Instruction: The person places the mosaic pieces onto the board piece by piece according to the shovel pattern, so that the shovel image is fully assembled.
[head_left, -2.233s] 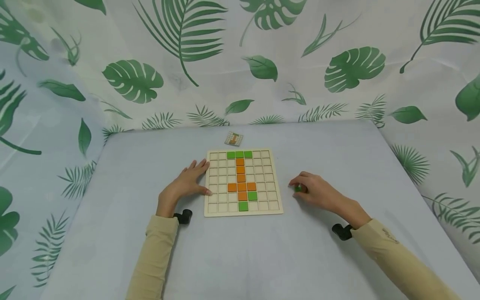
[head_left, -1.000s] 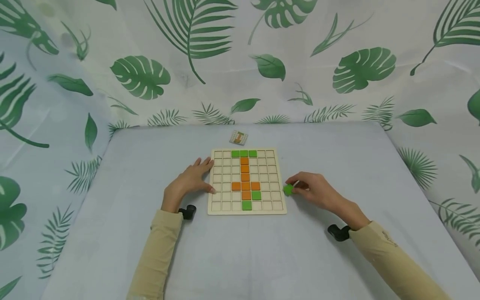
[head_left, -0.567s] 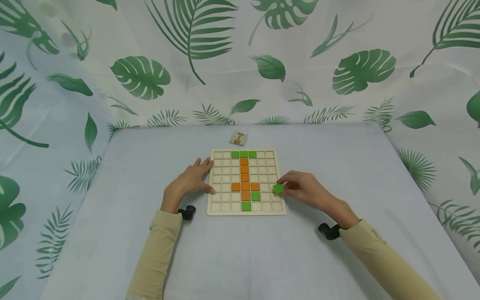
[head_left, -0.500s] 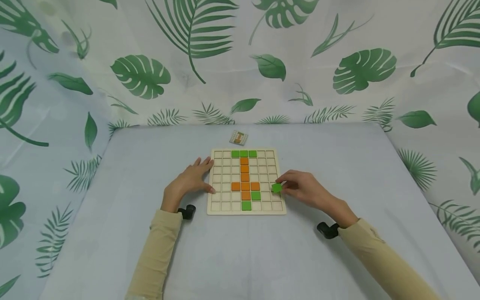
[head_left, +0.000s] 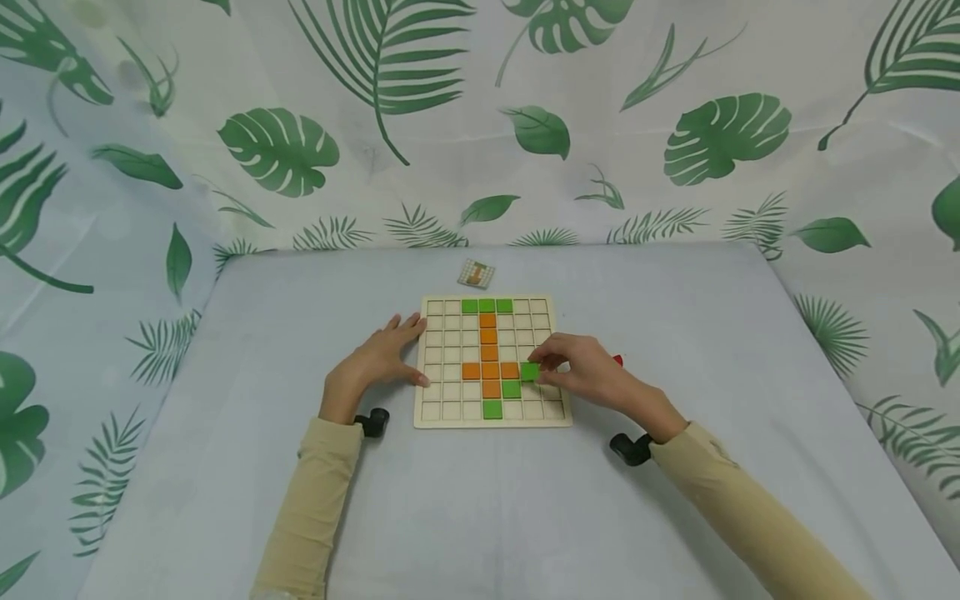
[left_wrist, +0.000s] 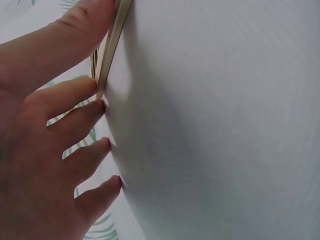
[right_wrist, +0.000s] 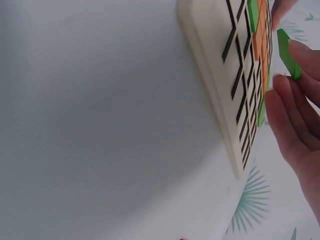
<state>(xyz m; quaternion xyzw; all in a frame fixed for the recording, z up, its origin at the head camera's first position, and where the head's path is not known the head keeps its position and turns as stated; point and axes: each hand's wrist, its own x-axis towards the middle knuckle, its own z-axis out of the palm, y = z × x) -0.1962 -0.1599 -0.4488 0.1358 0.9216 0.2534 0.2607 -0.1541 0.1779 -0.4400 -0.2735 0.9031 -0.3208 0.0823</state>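
Note:
A pale wooden grid board lies flat on the table, with a column and crossbar of orange tiles and several green tiles set in its squares. My right hand pinches a loose green tile between thumb and fingers, over the board just right of the crossbar. In the right wrist view that green tile is tilted, clear of the board's surface. My left hand rests along the board's left edge with fingers spread; the left wrist view shows its thumb and index finger touching the board's side.
A small card with a printed grid pattern lies behind the board. Some small red thing shows past my right hand, mostly hidden by it. A leaf-patterned cloth stands along the back and sides of the white table.
My right hand has carried the green tile leftward, from the table right of the board to over its squares. A red thing now shows behind that hand. The left hand stays at the edge.

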